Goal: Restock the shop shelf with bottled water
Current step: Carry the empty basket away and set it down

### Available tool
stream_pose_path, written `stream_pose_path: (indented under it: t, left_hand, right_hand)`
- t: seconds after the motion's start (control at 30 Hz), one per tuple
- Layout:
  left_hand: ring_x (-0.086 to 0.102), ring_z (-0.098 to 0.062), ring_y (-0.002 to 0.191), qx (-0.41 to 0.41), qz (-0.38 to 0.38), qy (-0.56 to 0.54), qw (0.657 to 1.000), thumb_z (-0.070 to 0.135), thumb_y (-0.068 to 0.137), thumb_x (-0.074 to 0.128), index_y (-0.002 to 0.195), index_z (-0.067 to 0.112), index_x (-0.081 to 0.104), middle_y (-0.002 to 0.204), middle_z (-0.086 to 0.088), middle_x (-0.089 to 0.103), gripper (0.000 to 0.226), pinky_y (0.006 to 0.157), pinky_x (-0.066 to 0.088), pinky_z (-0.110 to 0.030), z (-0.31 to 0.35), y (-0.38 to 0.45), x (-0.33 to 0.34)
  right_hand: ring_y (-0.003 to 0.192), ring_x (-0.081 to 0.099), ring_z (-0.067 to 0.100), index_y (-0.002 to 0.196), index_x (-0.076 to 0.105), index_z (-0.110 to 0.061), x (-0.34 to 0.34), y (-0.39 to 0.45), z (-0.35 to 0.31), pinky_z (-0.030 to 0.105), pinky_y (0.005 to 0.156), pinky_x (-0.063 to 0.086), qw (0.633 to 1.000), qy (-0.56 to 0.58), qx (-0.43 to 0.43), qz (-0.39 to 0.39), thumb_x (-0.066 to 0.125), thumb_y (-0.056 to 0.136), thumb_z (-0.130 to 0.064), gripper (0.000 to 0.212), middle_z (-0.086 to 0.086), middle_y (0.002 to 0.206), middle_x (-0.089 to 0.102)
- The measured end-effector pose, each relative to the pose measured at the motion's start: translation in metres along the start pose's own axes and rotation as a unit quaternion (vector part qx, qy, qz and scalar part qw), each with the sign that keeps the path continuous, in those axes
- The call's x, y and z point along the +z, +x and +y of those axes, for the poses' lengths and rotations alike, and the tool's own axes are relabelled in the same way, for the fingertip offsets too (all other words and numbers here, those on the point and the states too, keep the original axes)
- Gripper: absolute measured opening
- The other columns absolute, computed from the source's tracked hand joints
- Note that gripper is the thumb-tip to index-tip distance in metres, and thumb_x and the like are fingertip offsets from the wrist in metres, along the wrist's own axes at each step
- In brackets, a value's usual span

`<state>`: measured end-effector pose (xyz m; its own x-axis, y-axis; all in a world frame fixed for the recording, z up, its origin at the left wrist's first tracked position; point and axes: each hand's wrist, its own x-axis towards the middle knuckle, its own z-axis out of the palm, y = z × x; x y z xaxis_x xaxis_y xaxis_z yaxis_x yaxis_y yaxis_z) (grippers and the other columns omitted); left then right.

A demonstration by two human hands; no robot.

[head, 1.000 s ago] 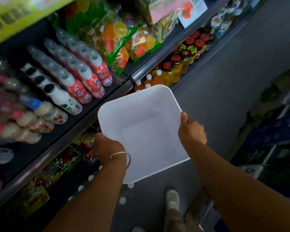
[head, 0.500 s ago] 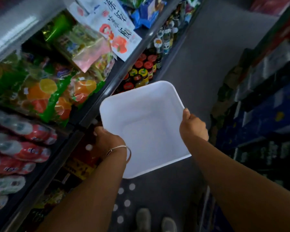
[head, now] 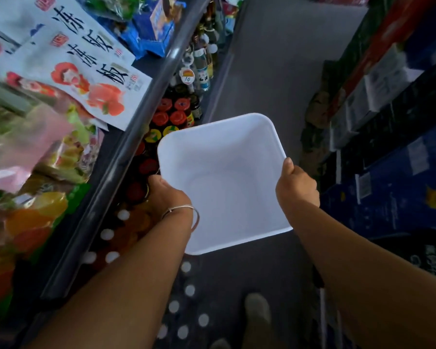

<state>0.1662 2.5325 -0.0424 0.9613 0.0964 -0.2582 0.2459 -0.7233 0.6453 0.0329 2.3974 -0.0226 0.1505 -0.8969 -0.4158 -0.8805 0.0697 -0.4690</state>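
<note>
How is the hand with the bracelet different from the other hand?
The left hand wears a thin silver bracelet; the right hand wears none. The left hand is beside the jars; the right hand is on the aisle side. Both grip the rim of the empty white plastic tub.

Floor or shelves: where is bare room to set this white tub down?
The grey aisle floor ahead is bare, between the left shelf rail and right-hand boxes. The snack bags and bottles crowd the shelves.

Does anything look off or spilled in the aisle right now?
Nothing spilled or damaged shows. The one oddity: the white tub, gripped by the left hand and right hand, is empty, with no bottled water in view.
</note>
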Motion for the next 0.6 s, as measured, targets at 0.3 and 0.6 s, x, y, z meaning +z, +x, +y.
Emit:
stream_pose_path:
  t: [0.3, 0.6]
  left_hand:
    - [0.050, -0.036, 0.113, 0.035, -0.069, 0.048, 0.996, 0.019, 0.102, 0.022, 0.122, 0.004, 0.044, 0.125, -0.022, 0.052, 0.033, 0.078, 0.035, -0.036, 0.040, 0.074, 0.124]
    - [0.046, -0.036, 0.119, 0.059, -0.095, 0.114, 0.987, 0.009, 0.097, 0.028, 0.125, 0.003, 0.042, 0.130, -0.020, 0.048, 0.032, 0.099, 0.036, -0.042, 0.027, 0.169, 0.250]
  right_hand:
    - [0.108, 0.056, 0.033, 0.124, 0.051, -0.012, 0.065, 0.126, -0.007, 0.046, 0.094, 0.044, 0.996, 0.050, 0.078, -0.007, 0.013, 0.101, -0.046, 0.055, 0.014, 0.119, 0.057]
    - [0.119, 0.049, 0.035, 0.130, 0.051, -0.011, 0.146, 0.223, -0.006, 0.041, 0.099, 0.037, 0.988, 0.083, 0.130, -0.018, 0.013, 0.102, -0.044, 0.058, 0.016, 0.130, 0.053]
